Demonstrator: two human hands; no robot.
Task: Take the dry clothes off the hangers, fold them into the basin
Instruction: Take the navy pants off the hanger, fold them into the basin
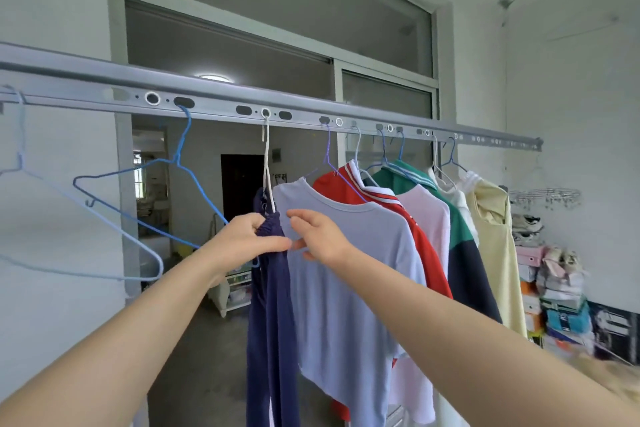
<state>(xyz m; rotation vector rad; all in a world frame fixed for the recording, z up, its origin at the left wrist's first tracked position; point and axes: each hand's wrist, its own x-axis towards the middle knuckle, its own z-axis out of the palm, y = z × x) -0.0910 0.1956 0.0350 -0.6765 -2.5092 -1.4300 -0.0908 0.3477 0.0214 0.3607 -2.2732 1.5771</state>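
Laundry room, drying rail: navy garment.
Your L hand grasps its top; R hand half-curled beside, grip unclear. Slide it off the white hanger, don't yank.

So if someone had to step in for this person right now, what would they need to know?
Left hand: grips the top of the navy garment, which hangs from the white hanger.
Right hand: right beside it, in front of the light blue T-shirt; unclear whether its fingers pinch anything.
Done: the blue hanger and pale blue hanger hang bare on the rail.
Left: the navy garment and the row of tops to its right. Basin not in view.
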